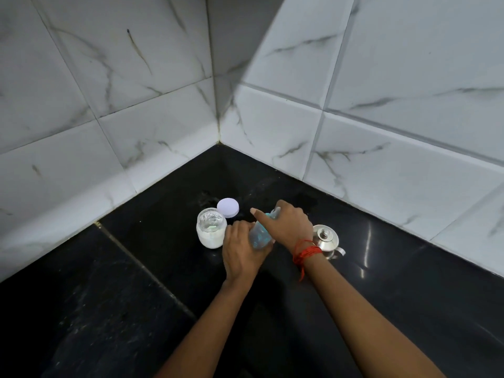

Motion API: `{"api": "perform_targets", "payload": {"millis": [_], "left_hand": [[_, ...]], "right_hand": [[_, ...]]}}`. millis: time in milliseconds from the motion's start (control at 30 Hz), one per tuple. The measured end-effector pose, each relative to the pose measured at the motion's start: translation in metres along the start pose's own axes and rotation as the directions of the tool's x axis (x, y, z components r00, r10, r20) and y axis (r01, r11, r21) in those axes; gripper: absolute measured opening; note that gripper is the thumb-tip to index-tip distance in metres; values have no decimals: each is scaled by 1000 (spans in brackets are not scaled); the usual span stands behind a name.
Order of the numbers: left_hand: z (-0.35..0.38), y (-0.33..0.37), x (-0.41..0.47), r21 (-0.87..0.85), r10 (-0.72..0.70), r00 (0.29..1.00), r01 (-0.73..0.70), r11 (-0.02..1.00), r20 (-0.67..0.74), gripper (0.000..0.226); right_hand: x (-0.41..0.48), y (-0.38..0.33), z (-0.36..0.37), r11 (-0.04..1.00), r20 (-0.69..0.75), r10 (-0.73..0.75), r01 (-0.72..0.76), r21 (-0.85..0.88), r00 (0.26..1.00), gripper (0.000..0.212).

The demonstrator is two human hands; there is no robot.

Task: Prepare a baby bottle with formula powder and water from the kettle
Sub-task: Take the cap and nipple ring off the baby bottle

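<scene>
Bottle point(258, 235) clear with blue print, tilted, held just above the table point(136, 296) between both hands. Left hand point(241, 249) wraps the lower body; right hand point(289, 227) curls over the top end, index finger straight out. Likely twisting the top, on or off unclear; contents unclear. Open powder jar point(210, 231) just beside left hand, its lid point(228, 207) behind it, steel kettle point(326, 238) behind right wrist. To do it well: hold the bottle upright, left hand firm, turn with right only, elbows clear of jar and kettle.
</scene>
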State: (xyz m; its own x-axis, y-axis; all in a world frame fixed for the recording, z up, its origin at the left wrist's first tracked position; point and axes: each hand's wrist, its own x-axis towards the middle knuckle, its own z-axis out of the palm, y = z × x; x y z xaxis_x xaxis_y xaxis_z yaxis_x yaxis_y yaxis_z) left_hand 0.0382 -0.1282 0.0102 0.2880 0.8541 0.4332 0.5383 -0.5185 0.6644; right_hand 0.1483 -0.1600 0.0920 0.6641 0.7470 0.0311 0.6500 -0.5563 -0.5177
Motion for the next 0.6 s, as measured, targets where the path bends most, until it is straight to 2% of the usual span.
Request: {"api": "perform_targets", "payload": {"millis": [100, 233, 300, 367, 433, 467, 500, 600], "left_hand": [[-6, -9, 0, -130, -84, 992, 96, 987, 93, 51], [-19, -22, 5, -364, -128, 910, 283, 888, 395, 55], [-21, -30, 7, -432, -84, 854, 341, 834, 513, 57], [-23, -34, 7, -446, -82, 831, 375, 813, 549, 53], [-24, -35, 8, -440, -107, 847, 374, 817, 521, 55], [-24, -35, 9, -430, -121, 857, 368, 825, 501, 56], [-24, -33, 9, -419, -133, 864, 363, 833, 485, 55], [-26, -23, 12, -395, -141, 874, 347, 851, 464, 55]], "right_hand": [[0, 2, 1, 987, -15, -140, 141, 75, 990, 49], [1, 4, -11, 931, 91, -364, 359, 68, 927, 45], [4, 7, -19, 891, 210, -453, 450, 68, 866, 38], [8, 11, -30, 851, 376, -517, 509, 130, 769, 35], [11, 14, -42, 820, 488, -554, 546, 175, 675, 58], [11, 14, -46, 817, 499, -549, 556, 153, 670, 69], [8, 11, -51, 827, 481, -526, 553, 98, 701, 74], [1, -4, -55, 858, 342, -355, 449, -252, 870, 69]]}}
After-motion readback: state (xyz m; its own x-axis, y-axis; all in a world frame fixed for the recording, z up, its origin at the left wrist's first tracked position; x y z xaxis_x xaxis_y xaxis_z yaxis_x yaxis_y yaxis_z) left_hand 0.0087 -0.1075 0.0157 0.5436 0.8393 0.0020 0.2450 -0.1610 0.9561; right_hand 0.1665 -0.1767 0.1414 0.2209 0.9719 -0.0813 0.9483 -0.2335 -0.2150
